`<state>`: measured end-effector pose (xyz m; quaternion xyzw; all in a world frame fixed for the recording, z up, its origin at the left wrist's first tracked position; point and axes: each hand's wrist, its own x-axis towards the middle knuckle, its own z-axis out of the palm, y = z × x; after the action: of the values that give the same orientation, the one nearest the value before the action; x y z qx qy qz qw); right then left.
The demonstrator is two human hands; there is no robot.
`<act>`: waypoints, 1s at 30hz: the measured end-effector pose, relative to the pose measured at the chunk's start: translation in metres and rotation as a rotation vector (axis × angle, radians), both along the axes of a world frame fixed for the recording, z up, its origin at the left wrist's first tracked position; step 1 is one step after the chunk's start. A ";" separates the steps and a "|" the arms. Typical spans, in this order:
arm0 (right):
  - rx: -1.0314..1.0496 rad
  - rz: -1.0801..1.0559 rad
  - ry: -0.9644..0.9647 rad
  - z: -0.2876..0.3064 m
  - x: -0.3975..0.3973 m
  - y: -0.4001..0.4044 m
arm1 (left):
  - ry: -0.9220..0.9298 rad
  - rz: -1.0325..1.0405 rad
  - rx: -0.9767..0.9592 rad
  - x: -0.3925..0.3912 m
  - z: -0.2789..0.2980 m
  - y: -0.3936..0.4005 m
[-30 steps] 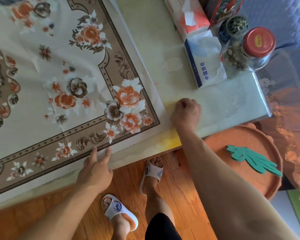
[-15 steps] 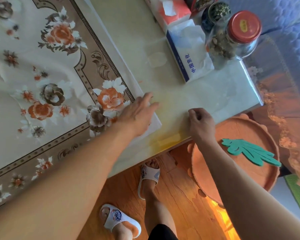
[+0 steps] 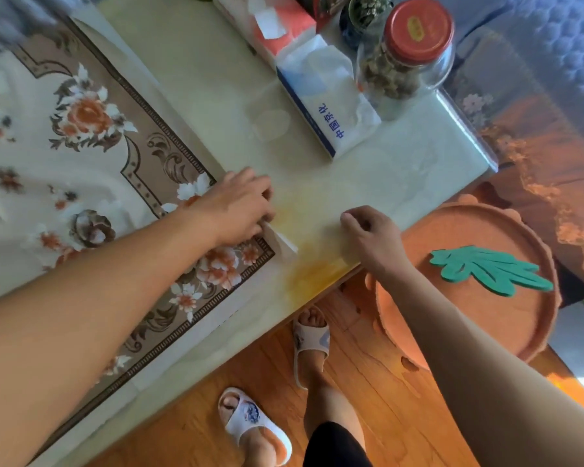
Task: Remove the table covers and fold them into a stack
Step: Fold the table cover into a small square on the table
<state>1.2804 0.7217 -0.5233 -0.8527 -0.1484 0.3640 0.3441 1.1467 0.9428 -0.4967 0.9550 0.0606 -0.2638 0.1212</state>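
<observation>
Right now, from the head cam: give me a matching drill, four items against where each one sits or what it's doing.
Items
1. left hand
2. right hand
3. glass jar with red lid
4. green leaf cutout

States
A. lying on the round orange tray beside the table
B. lifting the near corner of the floral table cover
C. standing at the far end of the table, beside the blue-and-white tissue pack
D. fingers curled, knuckles up, at the table's near edge

Pairs: 1-B, 2-D, 3-C, 4-A
</observation>
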 end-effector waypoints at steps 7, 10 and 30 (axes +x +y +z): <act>0.103 -0.043 0.355 0.012 -0.116 0.033 | -0.014 0.264 -0.093 -0.014 0.011 0.006; 0.042 -0.298 0.272 -0.005 -0.126 0.045 | 0.000 0.285 -0.122 -0.010 0.007 0.004; 0.049 -0.544 0.490 0.009 -0.128 0.050 | -0.317 2.681 -1.704 -0.185 -0.002 -0.145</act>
<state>1.1522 0.7720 -0.5139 -0.7402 0.1620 0.4488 0.4738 0.9618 0.7977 -0.4985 0.1135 -0.6474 -0.1710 -0.7340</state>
